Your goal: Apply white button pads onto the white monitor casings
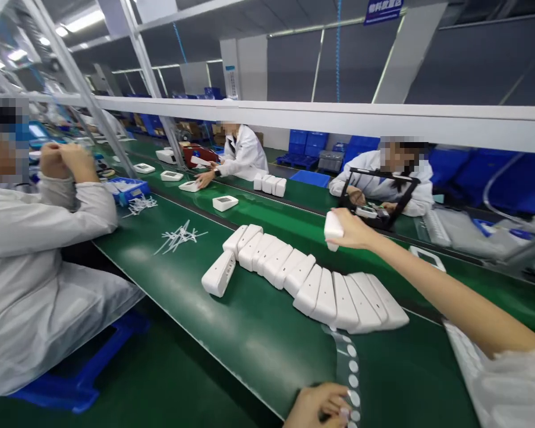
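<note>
The right hand (354,230) reaches out over the green table (258,345), its fingers closed around a small white casing (332,228) held up above the far end of a row; the left hand (321,407) sits at the near edge of the picture, fingers pinched on a clear strip of round white stickers (350,368) that runs from it up toward the row. That row of white casings (307,279) lies side by side across the middle of the table, one more casing (218,273) lying across its left end; a scatter of thin white sticks (181,236) lies farther left. A person in a white coat (35,279) sits at the left; two more people work across the far side.
</note>
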`<state>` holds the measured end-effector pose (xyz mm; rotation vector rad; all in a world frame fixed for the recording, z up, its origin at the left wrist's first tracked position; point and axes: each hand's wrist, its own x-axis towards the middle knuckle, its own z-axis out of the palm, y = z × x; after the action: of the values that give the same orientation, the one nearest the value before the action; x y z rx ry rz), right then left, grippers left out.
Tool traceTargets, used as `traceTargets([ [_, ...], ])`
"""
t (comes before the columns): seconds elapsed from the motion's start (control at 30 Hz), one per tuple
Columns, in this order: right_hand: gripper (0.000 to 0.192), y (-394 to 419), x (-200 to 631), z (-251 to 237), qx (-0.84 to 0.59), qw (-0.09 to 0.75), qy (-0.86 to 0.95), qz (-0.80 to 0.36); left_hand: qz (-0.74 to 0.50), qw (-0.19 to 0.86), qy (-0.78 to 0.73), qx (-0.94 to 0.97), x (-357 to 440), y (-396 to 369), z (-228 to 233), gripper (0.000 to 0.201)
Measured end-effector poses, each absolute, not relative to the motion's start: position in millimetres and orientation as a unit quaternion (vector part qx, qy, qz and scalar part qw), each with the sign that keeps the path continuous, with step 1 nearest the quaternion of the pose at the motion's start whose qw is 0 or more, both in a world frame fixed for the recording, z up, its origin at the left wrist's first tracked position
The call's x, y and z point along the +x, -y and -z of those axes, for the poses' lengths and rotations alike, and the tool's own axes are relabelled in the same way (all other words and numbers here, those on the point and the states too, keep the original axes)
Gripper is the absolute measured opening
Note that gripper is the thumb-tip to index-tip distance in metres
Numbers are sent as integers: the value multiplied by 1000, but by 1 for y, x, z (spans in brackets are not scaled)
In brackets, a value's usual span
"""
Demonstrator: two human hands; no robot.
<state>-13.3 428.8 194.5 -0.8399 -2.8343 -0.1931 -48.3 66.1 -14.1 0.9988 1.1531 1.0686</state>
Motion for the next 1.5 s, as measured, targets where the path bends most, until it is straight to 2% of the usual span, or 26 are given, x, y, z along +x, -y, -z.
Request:
traceTargets([
  [0.03,97,-411,19,-205,-298,123,945,62,-477,574,-500,440,-47,-64,11,55],
  [0.07,96,-391,51,-213,-308,191,931,37,-492,552,-504,446,-47,-61,8,50],
  [0.13,88,-342,110,-225,-328,292,899,4,-506,531,-507,452,-46,-58,0,41],
  [0.23,68,-261,174,-220,-375,329,866,-24,-520,522,-495,461,-44,-55,-8,40],
  [0.33,55,-198,200,-187,-469,263,842,-52,-542,509,-485,460,-35,-52,-10,42],
  [0.43,46,-170,200,-143,-583,111,802,-65,-559,484,-488,463,-20,-48,-10,44],
  [0.5,48,-167,194,-118,-626,25,778,-49,-562,469,-492,471,-10,-45,-10,44],
  [0.6,54,-167,186,-96,-645,-5,764,-28,-565,443,-500,485,2,-43,-8,41],
  [0.67,52,-161,184,-88,-625,53,779,-15,-568,422,-506,492,7,-43,-4,37],
  [0.73,38,-145,185,-83,-559,169,811,-47,-573,400,-514,497,11,-45,0,33],
  [0.8,21,-124,185,-76,-461,285,826,-152,-577,381,-519,502,14,-46,4,30],
  [0.87,13,-103,184,-66,-385,342,819,-255,-579,365,-522,510,16,-47,5,27],
  [0.93,11,-88,182,-54,-354,370,811,-282,-577,352,-522,521,17,-48,6,23],
  [1.03,15,-81,177,-40,-352,403,805,-256,-570,334,-520,542,18,-48,5,17],
  [1.2,19,-88,175,-37,-339,439,792,-257,-559,299,-524,569,16,-49,4,14],
  [1.5,12,-90,175,-41,-349,450,760,-312,-538,255,-512,619,15,-51,2,16],
])
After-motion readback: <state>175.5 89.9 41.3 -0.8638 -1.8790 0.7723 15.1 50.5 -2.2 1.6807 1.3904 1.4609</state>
